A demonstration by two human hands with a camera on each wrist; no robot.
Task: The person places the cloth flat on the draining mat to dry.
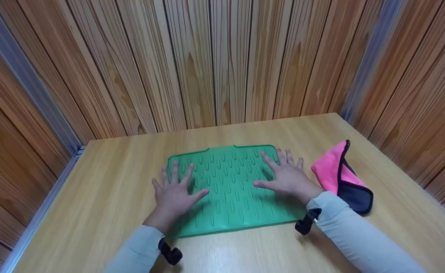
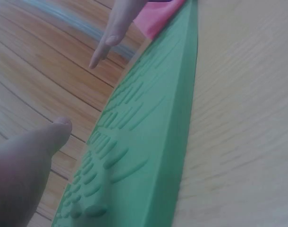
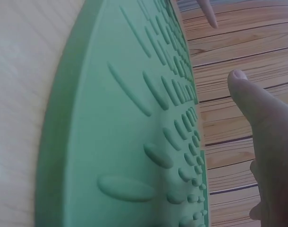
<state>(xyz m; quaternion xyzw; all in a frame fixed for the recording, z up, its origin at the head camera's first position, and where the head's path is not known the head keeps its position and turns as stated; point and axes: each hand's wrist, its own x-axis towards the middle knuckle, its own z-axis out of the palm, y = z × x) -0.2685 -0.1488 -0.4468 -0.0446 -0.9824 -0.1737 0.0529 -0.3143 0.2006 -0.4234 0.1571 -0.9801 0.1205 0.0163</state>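
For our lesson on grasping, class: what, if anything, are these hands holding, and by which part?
Nothing is held. The left hand and right hand hover, both spread wide, at opposite sides of the green mat; neither has a grip on it.

In the head view, the left forearm [image 1: 137,246] extended from seven o'clock, the right forearm [image 1: 362,231] from four. The left hand [image 1: 172,199] was spread, fingers fanned between eleven and one, thumb toward two. The right hand [image 1: 289,180] splayed likewise, thumb toward nine.
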